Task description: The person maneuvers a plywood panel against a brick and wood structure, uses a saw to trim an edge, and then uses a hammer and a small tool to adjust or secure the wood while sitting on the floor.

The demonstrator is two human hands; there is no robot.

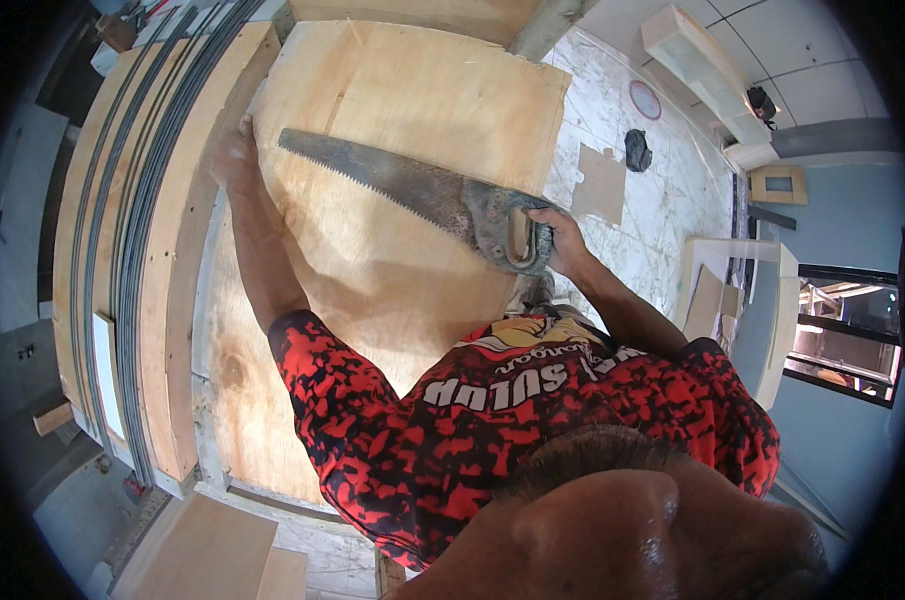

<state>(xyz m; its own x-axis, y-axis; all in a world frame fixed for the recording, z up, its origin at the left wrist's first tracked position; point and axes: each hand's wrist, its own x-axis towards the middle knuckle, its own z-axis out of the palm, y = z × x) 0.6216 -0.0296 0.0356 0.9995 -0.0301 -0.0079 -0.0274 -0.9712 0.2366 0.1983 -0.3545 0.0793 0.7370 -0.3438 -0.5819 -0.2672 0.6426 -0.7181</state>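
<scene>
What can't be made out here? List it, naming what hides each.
In the head view:
Right hand: some fingers, hidden by the rusty steel handsaw.
Broad pale plywood sheet: part lies behind the red-black patterned shirt.
Thin dark strips: far ends, cut off by the top edge.
Crumpled black object: too small to identify.

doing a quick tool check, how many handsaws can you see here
1: the handsaw in the person's right hand, over the plywood sheet. Others could be hidden under the wood.
</scene>
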